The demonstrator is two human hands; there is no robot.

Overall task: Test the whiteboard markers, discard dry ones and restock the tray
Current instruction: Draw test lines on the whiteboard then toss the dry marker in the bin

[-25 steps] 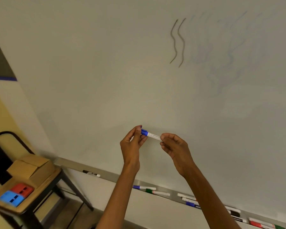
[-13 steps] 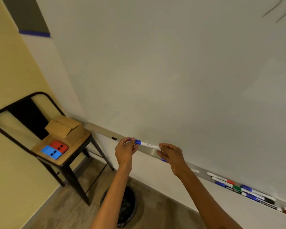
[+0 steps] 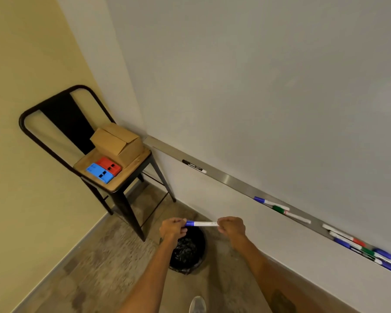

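Blue-capped marker (image 3: pixel 201 223) hangs level over the bin (image 3: pixel 187 251), left hand (image 3: pixel 173 229) pinching its cap, right hand (image 3: pixel 233 227) pinching its tail. Likely the discard step: next, the 2 grips must release together so it drops inside.

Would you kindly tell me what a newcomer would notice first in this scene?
The left hand and right hand hold a blue-capped marker by its ends, over a black-lined bin on the floor. Right of them, a metal tray under the whiteboard carries more markers; a chair at left bears a cardboard box.
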